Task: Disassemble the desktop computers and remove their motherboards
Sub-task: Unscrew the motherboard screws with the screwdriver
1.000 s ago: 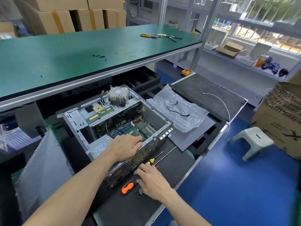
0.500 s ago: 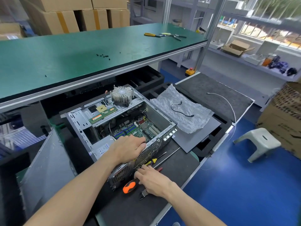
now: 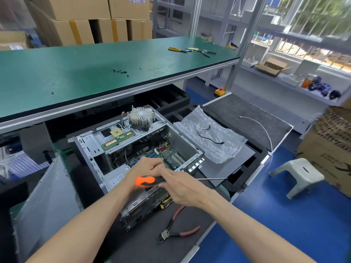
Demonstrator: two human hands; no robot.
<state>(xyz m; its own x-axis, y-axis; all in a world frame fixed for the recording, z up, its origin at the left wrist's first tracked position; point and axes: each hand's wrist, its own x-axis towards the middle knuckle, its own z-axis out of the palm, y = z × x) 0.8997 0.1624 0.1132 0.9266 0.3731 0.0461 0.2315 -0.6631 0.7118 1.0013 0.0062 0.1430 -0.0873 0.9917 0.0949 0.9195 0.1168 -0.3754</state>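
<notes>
Side cutters (image 3: 177,227) with red handles lie nearest on the black mat. Just past them the right hand (image 3: 182,188) has its fingers wrapped around an orange-and-black screwdriver (image 3: 150,182), shaft pointing right. Left hand (image 3: 145,169) rests on the open desktop case (image 3: 121,154), fingers curled over its near edge. Inside sits the green motherboard (image 3: 165,151), with a round heatsink (image 3: 140,117) perched on the far rail.

Orange-and-black screwdriver handle (image 3: 145,181); red-handled cutters (image 3: 177,227); green motherboard (image 3: 161,153) inside grey case (image 3: 89,147); teal-green shelf (image 3: 91,73) at 12 o'clock; blue floor (image 3: 275,221).
</notes>
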